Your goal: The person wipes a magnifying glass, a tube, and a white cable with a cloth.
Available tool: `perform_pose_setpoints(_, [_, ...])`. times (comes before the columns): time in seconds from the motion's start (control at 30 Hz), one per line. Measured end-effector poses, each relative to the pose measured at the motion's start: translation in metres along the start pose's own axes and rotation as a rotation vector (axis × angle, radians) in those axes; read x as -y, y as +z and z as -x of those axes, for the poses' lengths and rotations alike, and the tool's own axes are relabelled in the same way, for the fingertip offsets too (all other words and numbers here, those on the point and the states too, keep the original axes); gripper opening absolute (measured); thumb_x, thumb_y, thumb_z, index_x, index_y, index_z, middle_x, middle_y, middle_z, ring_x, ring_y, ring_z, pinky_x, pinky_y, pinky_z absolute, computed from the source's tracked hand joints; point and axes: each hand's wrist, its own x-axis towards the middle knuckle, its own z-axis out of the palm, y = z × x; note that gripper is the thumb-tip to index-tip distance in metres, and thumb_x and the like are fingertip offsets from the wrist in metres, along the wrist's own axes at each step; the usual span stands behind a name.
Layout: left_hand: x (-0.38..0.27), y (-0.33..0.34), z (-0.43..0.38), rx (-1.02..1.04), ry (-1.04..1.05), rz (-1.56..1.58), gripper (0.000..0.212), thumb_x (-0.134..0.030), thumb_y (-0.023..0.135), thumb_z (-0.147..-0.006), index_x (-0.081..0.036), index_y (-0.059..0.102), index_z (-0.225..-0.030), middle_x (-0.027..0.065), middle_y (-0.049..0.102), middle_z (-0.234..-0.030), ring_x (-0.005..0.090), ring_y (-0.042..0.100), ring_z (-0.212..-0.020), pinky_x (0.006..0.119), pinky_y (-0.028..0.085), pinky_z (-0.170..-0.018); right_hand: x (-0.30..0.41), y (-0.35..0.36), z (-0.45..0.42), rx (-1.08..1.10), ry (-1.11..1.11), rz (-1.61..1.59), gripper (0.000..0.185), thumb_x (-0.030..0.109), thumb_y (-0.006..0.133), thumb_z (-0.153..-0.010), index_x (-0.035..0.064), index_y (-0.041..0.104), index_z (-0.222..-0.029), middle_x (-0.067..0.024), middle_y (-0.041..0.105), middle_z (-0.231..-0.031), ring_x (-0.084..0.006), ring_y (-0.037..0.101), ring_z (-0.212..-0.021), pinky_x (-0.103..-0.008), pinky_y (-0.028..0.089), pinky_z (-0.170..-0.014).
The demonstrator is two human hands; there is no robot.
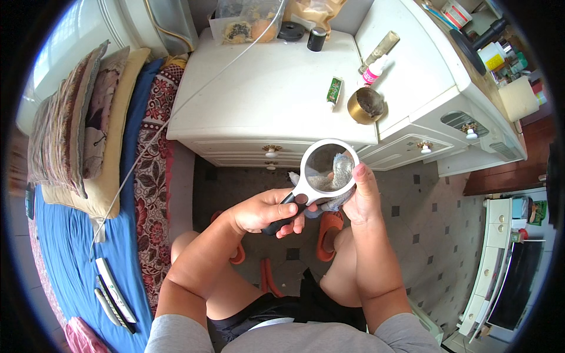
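Observation:
A magnifying glass with a white rim and black handle is in front of me, its lens towards the upper right. The handle lies in my left hand, thumb on top. My right hand is at the right side of the rim, thumb on the edge, and holds a grey-blue cloth behind the lens. Through the glass, part of the cloth shows. On the white cabinet top beyond lie a green tube, a brass-coloured cup and a white bottle with a pink label.
The white cabinet stands ahead, bearing a black jar and a plastic food container. At left is a bed with stacked pillows and remote controls. A thin cable crosses over bed and cabinet.

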Motion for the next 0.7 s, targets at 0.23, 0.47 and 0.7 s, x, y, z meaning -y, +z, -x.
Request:
perform_pose_setpoints(0.23, [0.011, 0.002, 0.001, 0.051, -0.024, 0.176, 0.05, -0.037, 0.059, -0.083, 0.002, 0.048, -0.112, 0.0111, 0.058, -0.073, 0.0097, 0.049, -0.051, 0.021, 0.04, -0.047, -0.003, -0.002, -0.001, 0.195, 0.036, 0.083, 0.082, 0.064, 0.047, -0.078, -0.0089, 0.044, -0.117, -0.0137, 0.056, -0.105, -0.0197, 0.055, -0.095, -0.0315, 0.044, -0.084])
perform_pose_setpoints(0.47, [0.018, 0.007, -0.001, 0.105, -0.056, 0.297, 0.053, -0.039, 0.06, -0.082, 0.001, 0.047, -0.113, 0.0107, 0.055, -0.073, 0.0093, 0.047, -0.05, 0.02, 0.039, -0.046, -0.009, -0.011, -0.001, 0.301, 0.002, -0.042, 0.083, 0.061, 0.049, -0.078, -0.008, 0.041, -0.122, -0.0162, 0.053, -0.113, -0.0226, 0.053, -0.103, -0.0342, 0.041, -0.089])
perform_pose_setpoints(0.7, [0.024, 0.008, -0.007, 0.026, 0.024, 0.219, 0.051, -0.038, 0.057, -0.084, 0.0, 0.045, -0.115, 0.0098, 0.055, -0.075, 0.0094, 0.048, -0.054, 0.022, 0.04, -0.05, -0.01, -0.015, -0.005, 0.209, 0.021, -0.253, 0.056, 0.043, 0.057, -0.082, -0.0016, 0.05, -0.115, -0.0134, 0.056, -0.109, -0.0231, 0.055, -0.1, -0.0388, 0.043, -0.089])
